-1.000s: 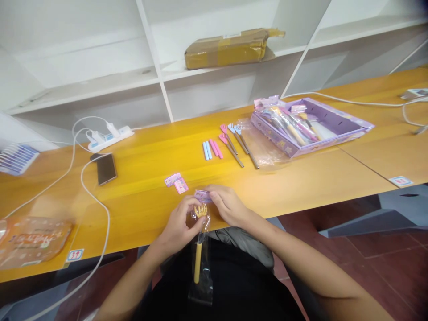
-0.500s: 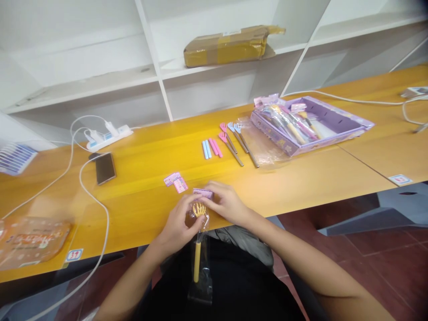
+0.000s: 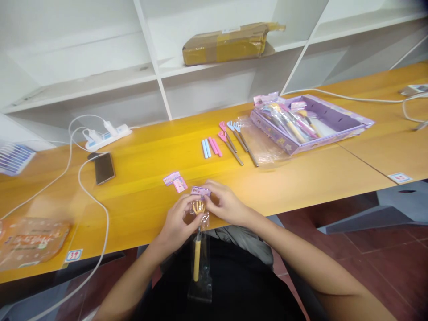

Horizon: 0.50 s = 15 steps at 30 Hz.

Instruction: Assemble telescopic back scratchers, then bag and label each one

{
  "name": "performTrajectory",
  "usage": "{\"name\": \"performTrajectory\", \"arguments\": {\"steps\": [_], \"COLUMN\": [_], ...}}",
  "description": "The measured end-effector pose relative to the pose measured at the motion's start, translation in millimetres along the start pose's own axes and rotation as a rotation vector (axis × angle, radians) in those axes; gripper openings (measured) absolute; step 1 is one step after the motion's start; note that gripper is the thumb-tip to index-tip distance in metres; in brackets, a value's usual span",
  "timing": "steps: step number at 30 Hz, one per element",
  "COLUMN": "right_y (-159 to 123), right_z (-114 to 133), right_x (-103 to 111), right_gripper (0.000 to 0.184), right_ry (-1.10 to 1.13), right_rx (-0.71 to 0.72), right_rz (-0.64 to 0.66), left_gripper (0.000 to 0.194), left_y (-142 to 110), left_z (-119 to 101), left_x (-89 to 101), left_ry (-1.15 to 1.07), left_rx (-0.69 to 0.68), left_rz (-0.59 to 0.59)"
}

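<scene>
A yellow back scratcher (image 3: 197,261) in a clear plastic bag hangs over the table's front edge, claw end up. My left hand (image 3: 179,219) is closed on it, thumb just below the claw. At the top of the bag is a purple header card (image 3: 199,191). My right hand (image 3: 227,203) pinches the bag's top beside this card; its fingertips are partly hidden. Just beyond my hands lie small pink and purple cards (image 3: 176,181). Farther off are pink and blue back scratchers (image 3: 230,142) with metal rods, and loose pink and light blue handle sleeves (image 3: 211,148).
A purple box (image 3: 301,145) at the right holds several bagged scratchers, with clear plastic bags (image 3: 267,151) beside it. To the left are a phone (image 3: 104,168), a power strip (image 3: 109,137), a white cable (image 3: 106,223) and an orange packet (image 3: 35,240). A taped carton (image 3: 224,47) sits on the shelf.
The header card has tilted to face me more and shifted slightly left. My right fingers have moved a little at the bag's top; my left hand keeps its hold.
</scene>
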State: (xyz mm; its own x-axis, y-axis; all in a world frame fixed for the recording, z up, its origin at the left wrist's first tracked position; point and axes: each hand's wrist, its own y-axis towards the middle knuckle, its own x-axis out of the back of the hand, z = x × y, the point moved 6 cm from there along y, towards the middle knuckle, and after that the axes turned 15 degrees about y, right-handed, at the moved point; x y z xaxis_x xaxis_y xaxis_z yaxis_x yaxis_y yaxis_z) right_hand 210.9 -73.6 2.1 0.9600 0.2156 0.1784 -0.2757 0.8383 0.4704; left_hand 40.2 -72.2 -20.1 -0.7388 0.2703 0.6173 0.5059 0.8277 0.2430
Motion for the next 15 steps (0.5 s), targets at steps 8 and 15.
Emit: {"name": "performTrajectory", "arguments": {"steps": [8,15], "right_y": [-4,-17], "right_z": [-15,6], "right_x": [-1,-35], "right_gripper": [0.045,0.024], "right_ry": [0.21,0.212], "right_rx": [-0.195,-0.45], "right_rz": [-0.073,0.345], "left_gripper": [0.078,0.08], "left_y": [-2,-2], "left_z": [9,5], "left_x": [-1.2,28.2], "left_ry": [-0.208,-0.325], "left_rx": [0.126,0.121], "left_rz": [-0.056,-0.461]}}
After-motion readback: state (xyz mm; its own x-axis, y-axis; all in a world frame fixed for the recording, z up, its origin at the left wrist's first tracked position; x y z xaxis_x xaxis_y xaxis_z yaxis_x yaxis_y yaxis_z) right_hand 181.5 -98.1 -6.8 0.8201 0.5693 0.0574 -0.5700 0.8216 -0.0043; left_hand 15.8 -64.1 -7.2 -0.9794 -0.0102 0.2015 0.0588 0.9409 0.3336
